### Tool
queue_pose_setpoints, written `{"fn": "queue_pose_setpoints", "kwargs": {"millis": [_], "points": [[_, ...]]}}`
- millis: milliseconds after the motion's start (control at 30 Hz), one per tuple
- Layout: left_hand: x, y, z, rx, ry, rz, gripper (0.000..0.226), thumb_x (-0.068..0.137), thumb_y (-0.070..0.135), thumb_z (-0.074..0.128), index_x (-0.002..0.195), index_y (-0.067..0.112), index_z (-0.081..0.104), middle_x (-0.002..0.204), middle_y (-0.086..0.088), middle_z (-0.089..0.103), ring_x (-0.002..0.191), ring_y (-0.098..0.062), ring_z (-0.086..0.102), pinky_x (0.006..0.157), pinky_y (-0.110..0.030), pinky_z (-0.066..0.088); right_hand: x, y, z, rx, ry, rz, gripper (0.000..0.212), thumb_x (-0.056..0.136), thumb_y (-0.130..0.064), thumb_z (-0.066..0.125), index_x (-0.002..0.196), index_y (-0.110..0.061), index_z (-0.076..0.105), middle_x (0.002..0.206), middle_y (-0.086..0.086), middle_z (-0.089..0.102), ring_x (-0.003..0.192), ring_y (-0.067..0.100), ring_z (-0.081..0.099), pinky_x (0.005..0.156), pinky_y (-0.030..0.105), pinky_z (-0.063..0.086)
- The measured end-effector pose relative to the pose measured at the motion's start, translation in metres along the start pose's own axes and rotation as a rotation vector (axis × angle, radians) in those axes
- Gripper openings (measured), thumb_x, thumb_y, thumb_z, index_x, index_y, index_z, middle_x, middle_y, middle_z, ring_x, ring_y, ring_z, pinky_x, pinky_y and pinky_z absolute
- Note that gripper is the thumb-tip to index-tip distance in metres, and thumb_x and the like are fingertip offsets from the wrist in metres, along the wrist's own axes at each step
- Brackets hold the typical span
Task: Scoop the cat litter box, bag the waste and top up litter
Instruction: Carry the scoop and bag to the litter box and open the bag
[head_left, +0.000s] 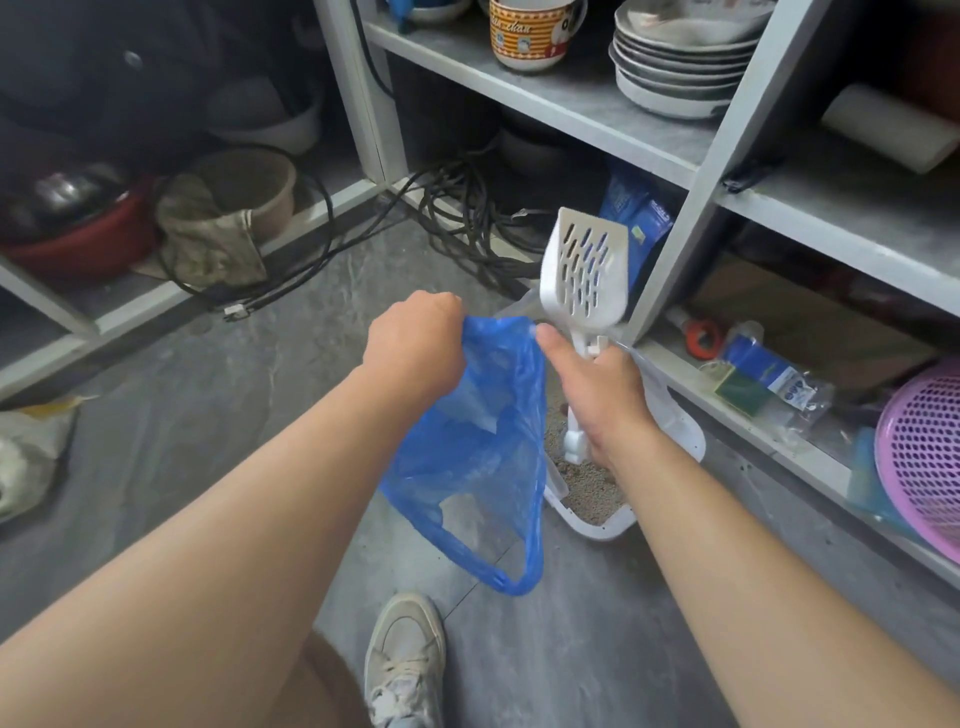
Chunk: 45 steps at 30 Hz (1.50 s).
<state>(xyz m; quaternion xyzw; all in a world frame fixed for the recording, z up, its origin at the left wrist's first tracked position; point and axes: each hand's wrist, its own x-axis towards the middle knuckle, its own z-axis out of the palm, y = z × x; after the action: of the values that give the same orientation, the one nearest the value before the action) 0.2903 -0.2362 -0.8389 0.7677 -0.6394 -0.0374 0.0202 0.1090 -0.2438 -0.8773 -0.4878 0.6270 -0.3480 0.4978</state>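
Fingers (447, 312) grip blue bag (467, 457) above litter box (608, 525).

The bag (467, 447) is translucent blue; the slotted scoop (584, 270) and the litter box (602, 527) are white, the litter (587, 483) sandy grey-brown. On the grey shelves (571, 98) stands a yellow-and-red striped mug (530, 34); lower down sit a perforated pink basket (924, 457) and a red bowl (83, 247)

Grey marbled floor (218, 374); grey-white shelving (545, 98), dim, perhaps cluttered with dishes (680, 57).
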Motion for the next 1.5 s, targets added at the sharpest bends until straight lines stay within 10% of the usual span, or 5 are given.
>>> {"fn": "queue_pose_setpoints", "kwargs": {"millis": [233, 567, 800, 1000, 1500], "points": [[0.011, -0.014, -0.002, -0.035, 0.051, -0.12, 0.008, 0.086, 0.008, 0.056, 0.093, 0.009, 0.059, 0.071, -0.003, 0.04, 0.063, -0.031, 0.047, 0.061, -0.037, 0.038, -0.019, 0.025, 0.013, -0.191, -0.197, 0.103, 0.064, 0.038, -0.053, 0.081, 0.095, -0.026, 0.074, 0.088, -0.005, 0.077, 0.084, 0.02, 0.074, 0.081, 0.045, 0.061], [0.009, -0.02, -0.002, 0.02, -0.024, -0.139, 0.012, 0.086, 0.009, 0.056, 0.097, 0.009, 0.062, 0.07, -0.003, 0.04, 0.058, -0.026, 0.042, 0.06, -0.035, 0.037, -0.04, -0.024, -0.012, -0.106, -0.006, -0.067, 0.028, 0.077, -0.043, 0.079, 0.077, -0.022, 0.061, 0.07, -0.012, 0.059, 0.068, 0.015, 0.057, 0.061, 0.03, 0.045], [0.008, -0.015, -0.007, -0.013, -0.074, -0.164, 0.004, 0.089, 0.01, 0.053, 0.088, 0.01, 0.049, 0.071, -0.004, 0.037, 0.076, -0.033, 0.048, 0.067, -0.037, 0.039, -0.053, -0.041, -0.004, -0.229, -0.371, 0.176, 0.017, 0.09, -0.032, 0.065, 0.091, -0.015, 0.067, 0.061, 0.014, 0.065, 0.045, 0.026, 0.06, 0.045, 0.024, 0.045], [0.014, -0.012, -0.009, -0.205, -0.137, -0.232, 0.005, 0.087, 0.007, 0.048, 0.092, 0.007, 0.048, 0.075, -0.003, 0.043, 0.081, -0.033, 0.051, 0.067, -0.036, 0.039, -0.029, 0.006, 0.015, -0.199, -0.132, 0.255, 0.06, 0.053, -0.064, 0.079, 0.092, -0.02, 0.069, 0.082, 0.01, 0.075, 0.065, 0.027, 0.071, 0.069, 0.047, 0.062], [0.007, -0.045, 0.012, -0.575, -0.302, -0.297, 0.02, 0.091, 0.022, 0.056, 0.106, 0.008, 0.061, 0.106, -0.013, 0.066, 0.089, -0.033, 0.071, 0.067, -0.048, 0.064, -0.011, 0.038, 0.024, 0.344, 0.062, 0.414, 0.024, 0.072, 0.01, 0.047, 0.086, -0.005, 0.058, 0.076, 0.011, 0.058, 0.064, 0.023, 0.055, 0.059, 0.034, 0.048]]}}
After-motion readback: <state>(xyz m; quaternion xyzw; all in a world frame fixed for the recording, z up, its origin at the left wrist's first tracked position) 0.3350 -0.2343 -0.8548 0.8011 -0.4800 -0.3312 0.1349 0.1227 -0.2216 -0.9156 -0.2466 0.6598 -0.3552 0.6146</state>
